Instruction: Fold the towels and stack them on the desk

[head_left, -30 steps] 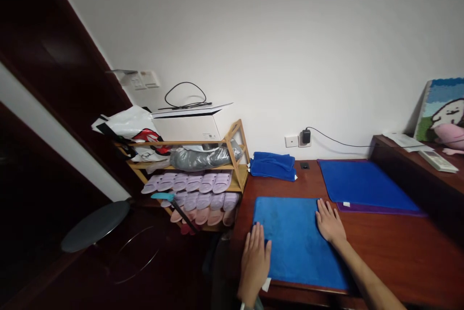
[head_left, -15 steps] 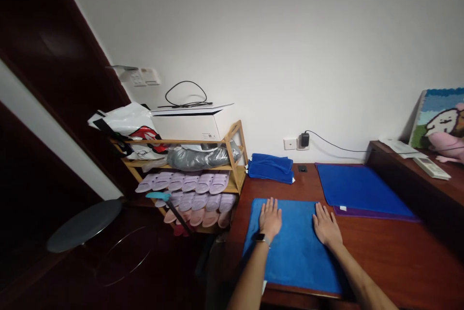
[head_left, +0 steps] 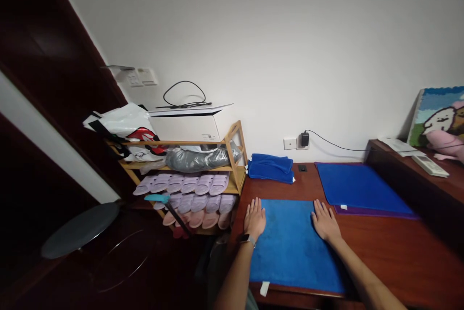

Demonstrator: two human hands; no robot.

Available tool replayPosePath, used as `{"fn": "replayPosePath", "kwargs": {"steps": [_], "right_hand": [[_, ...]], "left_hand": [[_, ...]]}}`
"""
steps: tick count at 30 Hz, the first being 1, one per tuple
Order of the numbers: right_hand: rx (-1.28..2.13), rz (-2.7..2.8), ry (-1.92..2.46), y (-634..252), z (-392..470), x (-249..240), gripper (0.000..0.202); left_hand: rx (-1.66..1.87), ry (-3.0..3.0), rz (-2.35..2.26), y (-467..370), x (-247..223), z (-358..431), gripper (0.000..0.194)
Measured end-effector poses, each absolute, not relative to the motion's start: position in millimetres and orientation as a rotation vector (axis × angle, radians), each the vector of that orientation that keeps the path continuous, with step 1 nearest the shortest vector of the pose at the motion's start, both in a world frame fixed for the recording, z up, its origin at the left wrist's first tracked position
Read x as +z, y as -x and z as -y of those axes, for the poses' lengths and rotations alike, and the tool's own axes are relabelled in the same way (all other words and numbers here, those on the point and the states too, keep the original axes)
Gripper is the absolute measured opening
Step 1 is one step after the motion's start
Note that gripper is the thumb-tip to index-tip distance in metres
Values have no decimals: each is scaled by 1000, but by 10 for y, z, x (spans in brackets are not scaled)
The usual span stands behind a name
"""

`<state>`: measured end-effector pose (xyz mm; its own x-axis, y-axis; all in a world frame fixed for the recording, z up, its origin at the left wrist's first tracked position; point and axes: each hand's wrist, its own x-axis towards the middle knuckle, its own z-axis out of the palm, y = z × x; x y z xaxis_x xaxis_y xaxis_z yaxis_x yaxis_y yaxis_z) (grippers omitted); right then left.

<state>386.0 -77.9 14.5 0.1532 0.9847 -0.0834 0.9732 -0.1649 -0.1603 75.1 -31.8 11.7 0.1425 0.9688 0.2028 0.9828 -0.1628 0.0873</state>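
A light blue towel [head_left: 290, 242] lies spread flat near the front edge of the brown table, a white tag [head_left: 264, 288] hanging at its lower left. My left hand [head_left: 255, 217] rests flat along the towel's left edge, fingers stretched out, a watch on its wrist. On the opposite edge lies my right hand [head_left: 326, 220], palm down with the fingers a little apart. Neither hand grips the cloth. Behind them sits a folded dark blue towel [head_left: 270, 167]. To the right, another blue towel [head_left: 362, 183] lies flat over a purple towel [head_left: 377, 211].
Left of the table [head_left: 406, 247] stands a wooden rack [head_left: 237, 155] with lilac and pink slippers, a white box [head_left: 184, 126] and a bag. A round stool [head_left: 81, 230] is farther left. A black adapter [head_left: 305, 139] is plugged into the wall; a remote [head_left: 430, 165] lies on the raised ledge.
My left hand has slid left across the light blue towel to its left edge. My right hand has stayed nearly in place. The white tag now shows more fully.
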Motion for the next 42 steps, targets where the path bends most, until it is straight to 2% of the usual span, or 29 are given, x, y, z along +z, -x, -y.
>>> {"fn": "replayPosePath", "kwargs": {"steps": [5, 10, 14, 17, 25, 33, 38, 42], "right_hand": [[272, 1977, 2295, -3862, 781, 125, 69], [292, 1970, 2284, -3869, 761, 119, 69], [290, 1965, 2282, -3875, 751, 104, 69], [286, 1963, 2282, -3880, 754, 83, 69], [293, 1970, 2302, -3892, 751, 123, 70], [318, 1943, 2332, -3867, 1025, 123, 71], [292, 1947, 2329, -3805, 1194, 96, 70], [300, 1953, 2327, -3792, 1181, 159, 70]], "left_hand": [[-330, 2316, 1955, -855, 179, 345, 59], [-506, 2577, 1622, -1801, 189, 516, 59], [-432, 2741, 1598, -2411, 127, 601, 61], [-372, 2681, 1726, -2200, 96, 556, 61], [-302, 2340, 2059, -683, 115, 466, 62], [-312, 2295, 2036, -716, 22, 468, 60], [-317, 2295, 2002, -681, 133, 470, 59], [-341, 2408, 1854, -1064, 236, 542, 59]]}}
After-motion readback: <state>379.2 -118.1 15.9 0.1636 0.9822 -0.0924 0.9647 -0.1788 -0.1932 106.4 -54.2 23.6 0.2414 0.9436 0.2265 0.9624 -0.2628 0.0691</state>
